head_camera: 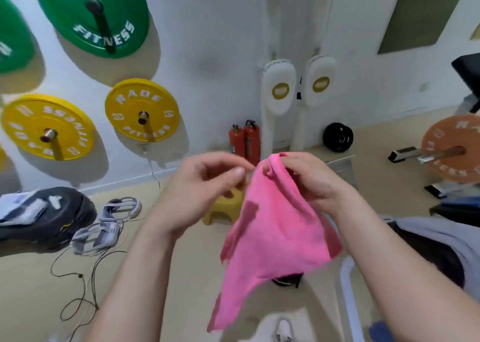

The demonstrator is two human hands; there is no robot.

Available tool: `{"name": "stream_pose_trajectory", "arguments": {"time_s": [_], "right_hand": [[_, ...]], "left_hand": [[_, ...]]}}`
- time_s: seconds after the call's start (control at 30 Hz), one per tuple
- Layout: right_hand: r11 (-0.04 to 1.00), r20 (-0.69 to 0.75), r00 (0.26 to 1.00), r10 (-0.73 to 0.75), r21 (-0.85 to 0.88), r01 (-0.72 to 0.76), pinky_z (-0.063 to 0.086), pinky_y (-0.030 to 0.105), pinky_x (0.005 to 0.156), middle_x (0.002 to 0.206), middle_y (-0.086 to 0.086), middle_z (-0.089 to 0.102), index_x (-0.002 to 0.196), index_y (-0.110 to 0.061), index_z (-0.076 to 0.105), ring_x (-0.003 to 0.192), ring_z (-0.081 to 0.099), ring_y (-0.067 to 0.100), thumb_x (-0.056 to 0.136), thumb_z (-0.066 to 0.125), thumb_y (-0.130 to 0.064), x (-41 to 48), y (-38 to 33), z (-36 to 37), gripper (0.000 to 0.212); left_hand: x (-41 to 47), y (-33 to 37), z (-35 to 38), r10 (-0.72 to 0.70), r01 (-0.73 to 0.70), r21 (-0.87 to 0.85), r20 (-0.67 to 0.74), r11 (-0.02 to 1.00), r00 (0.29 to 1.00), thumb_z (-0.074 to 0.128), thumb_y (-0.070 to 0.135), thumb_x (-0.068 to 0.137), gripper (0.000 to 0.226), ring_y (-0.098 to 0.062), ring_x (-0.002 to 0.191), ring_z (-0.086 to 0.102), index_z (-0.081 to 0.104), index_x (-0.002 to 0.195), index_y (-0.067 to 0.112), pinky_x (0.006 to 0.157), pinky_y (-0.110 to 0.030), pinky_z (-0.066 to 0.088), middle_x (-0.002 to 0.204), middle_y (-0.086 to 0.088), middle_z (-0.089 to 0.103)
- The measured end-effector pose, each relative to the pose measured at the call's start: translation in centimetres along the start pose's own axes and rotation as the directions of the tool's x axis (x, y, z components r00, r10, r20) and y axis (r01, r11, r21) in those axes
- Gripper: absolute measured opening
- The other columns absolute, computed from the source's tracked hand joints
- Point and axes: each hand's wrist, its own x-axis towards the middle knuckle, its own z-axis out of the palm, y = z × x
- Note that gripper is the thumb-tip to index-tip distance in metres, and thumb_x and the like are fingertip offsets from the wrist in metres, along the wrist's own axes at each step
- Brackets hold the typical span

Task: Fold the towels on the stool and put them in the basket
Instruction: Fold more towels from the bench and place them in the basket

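Note:
A pink towel (272, 240) hangs in the air in front of me, bunched at its top edge and drooping toward the floor. My right hand (309, 183) pinches that top edge between thumb and fingers. My left hand (205, 188) is just left of the towel's top, its fingers curled with the fingertips close to the cloth; contact is unclear through the blur. A small yellow stool (220, 209) stands on the floor behind my hands, mostly hidden by them. I cannot see a basket for certain.
Yellow and green weight plates (141, 110) hang on the white wall to the left. Two red fire extinguishers (245, 140) stand in the corner. A dark bag (46, 214), straps and cables lie on the left floor. An orange plate on a barbell (452, 149) is at right.

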Motion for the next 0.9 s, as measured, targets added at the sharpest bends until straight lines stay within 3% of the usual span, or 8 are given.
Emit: {"name": "stream_pose_trajectory", "arguments": {"time_s": [0.07, 0.2, 0.3, 0.37, 0.5, 0.63, 0.7, 0.9], "right_hand": [[0.984, 0.124, 0.992, 0.033, 0.17, -0.054, 0.039, 0.041, 0.088, 0.09, 0.019, 0.056, 0.094, 0.009, 0.064, 0.087, 0.051, 0.03, 0.072, 0.063, -0.009, 4.4, -0.9, 0.3, 0.028], [0.917, 0.292, 0.955, -0.052, 0.392, -0.071, 0.05, 0.032, 0.085, 0.083, 0.016, 0.053, 0.071, 0.003, 0.058, 0.087, 0.056, 0.026, 0.053, 0.072, -0.019, 11.7, -5.0, 1.1, 0.031], [0.975, 0.387, 0.922, -0.031, 0.213, -0.057, 0.04, 0.041, 0.102, 0.104, 0.024, 0.056, 0.092, 0.007, 0.062, 0.103, 0.054, 0.033, 0.064, 0.074, -0.042, 16.9, -7.1, 0.5, 0.057], [0.998, 0.412, 0.91, 0.032, -0.067, -0.005, 0.045, 0.042, 0.098, 0.112, 0.02, 0.062, 0.105, -0.01, 0.067, 0.105, 0.059, 0.032, 0.065, 0.078, -0.045, 20.4, -7.7, -0.1, 0.055], [0.819, 0.21, 0.977, 0.029, -0.566, 0.097, 0.053, 0.045, 0.088, 0.115, 0.01, 0.066, 0.118, -0.027, 0.059, 0.103, 0.064, 0.023, 0.067, 0.08, -0.014, 28.6, -5.5, -0.3, 0.056], [0.878, 0.013, 0.986, 0.166, -0.458, -0.141, 0.039, 0.028, 0.062, 0.082, 0.005, 0.065, 0.082, -0.015, 0.069, 0.071, 0.052, 0.014, 0.08, 0.073, -0.014, 37.4, -1.5, -0.7, 0.005], [0.853, -0.153, 0.968, 0.201, -0.458, -0.25, 0.029, 0.024, 0.055, 0.074, -0.001, 0.055, 0.08, -0.02, 0.064, 0.063, 0.042, 0.01, 0.09, 0.063, -0.018, 42.2, 0.0, -0.8, 0.01], [0.925, -0.51, 0.845, 0.159, -0.223, -0.309, 0.047, 0.027, 0.044, 0.064, 0.007, 0.042, 0.082, -0.013, 0.058, 0.05, 0.042, 0.015, 0.096, 0.05, -0.01, 57.2, 1.3, 0.2, 0.016]], "left_hand": [[5.4, -1.9, -2.0, 0.028, -0.028, 0.006, -0.228, 1.0, 0.973, 0.06, 0.016, 0.092, 0.015, -0.007, 0.09, 0.064, 0.07, 0.097, 0.026, 0.076, -0.022, 0.05, 0.091, 0.005, 0.072], [14.1, -6.1, -4.2, -0.269, 0.27, -0.08, 0.018, 0.96, 0.963, 0.056, 0.047, 0.089, 0.032, -0.018, 0.079, 0.059, 0.07, 0.087, 0.019, 0.074, -0.031, 0.047, 0.083, -0.003, 0.067], [18.1, -8.4, -6.9, -0.288, 0.269, -0.286, -0.027, 0.92, 0.957, 0.064, 0.037, 0.086, 0.035, -0.017, 0.069, 0.059, 0.066, 0.091, 0.003, 0.06, -0.025, 0.047, 0.077, -0.007, 0.067], [20.5, -9.6, -9.3, -0.255, 0.213, -0.362, -0.07, 0.907, 0.964, 0.066, 0.024, 0.082, 0.025, -0.017, 0.075, 0.064, 0.071, 0.099, 0.005, 0.064, -0.024, 0.052, 0.088, -0.01, 0.071], [27.1, -10.7, -13.5, -0.136, 0.083, -0.285, -0.172, 0.955, 0.976, 0.069, 0.007, 0.08, 0.012, -0.014, 0.07, 0.063, 0.067, 0.091, 0.004, 0.063, -0.023, 0.053, 0.078, -0.004, 0.07], [36.0, -12.6, -20.1, -0.057, 0.001, -0.241, -0.226, 0.97, 0.973, 0.064, 0.003, 0.087, 0.009, -0.011, 0.069, 0.064, 0.069, 0.087, 0.01, 0.066, -0.023, 0.053, 0.076, 0.001, 0.071], [40.6, -16.1, -24.8, -0.083, 0.047, -0.156, -0.232, 0.987, 0.969, 0.067, 0.008, 0.086, 0.007, -0.012, 0.07, 0.063, 0.07, 0.086, 0.015, 0.066, -0.024, 0.051, 0.078, 0.0, 0.07], [50.0, -30.9, -35.4, -0.182, 0.197, 0.039, -0.245, 0.98, 0.952, 0.062, 0.011, 0.091, 0.015, -0.003, 0.072, 0.058, 0.063, 0.083, 0.025, 0.07, -0.021, 0.046, 0.082, 0.006, 0.065]]}}
